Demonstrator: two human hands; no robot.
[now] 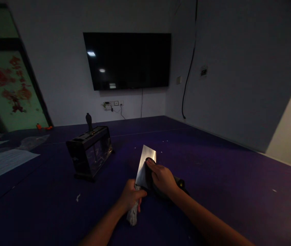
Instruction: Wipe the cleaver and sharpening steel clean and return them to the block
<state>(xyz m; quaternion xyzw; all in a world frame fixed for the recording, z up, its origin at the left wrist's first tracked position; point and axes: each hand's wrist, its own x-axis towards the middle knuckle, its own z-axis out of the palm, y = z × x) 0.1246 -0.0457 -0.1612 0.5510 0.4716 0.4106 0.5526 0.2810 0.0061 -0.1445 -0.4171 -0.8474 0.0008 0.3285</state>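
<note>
The purple surface (227,164) runs back to the walls. On it, ahead and to my left, a black holder (83,157) stands upright, a dark handle (89,119) rising from its top. I hold the cleaver (141,171) before me, blade pointing away. My left hand (130,196) is closed around its pale grip (132,217), apparently to steady it; my right hand (164,177) grips a dark piece (148,176) against the blade face, presumably for pressure. Which blade edge is sharp, I cannot tell. The holder limits leftward movement; room extends forward and right, among pale scraps (274,190).
</note>
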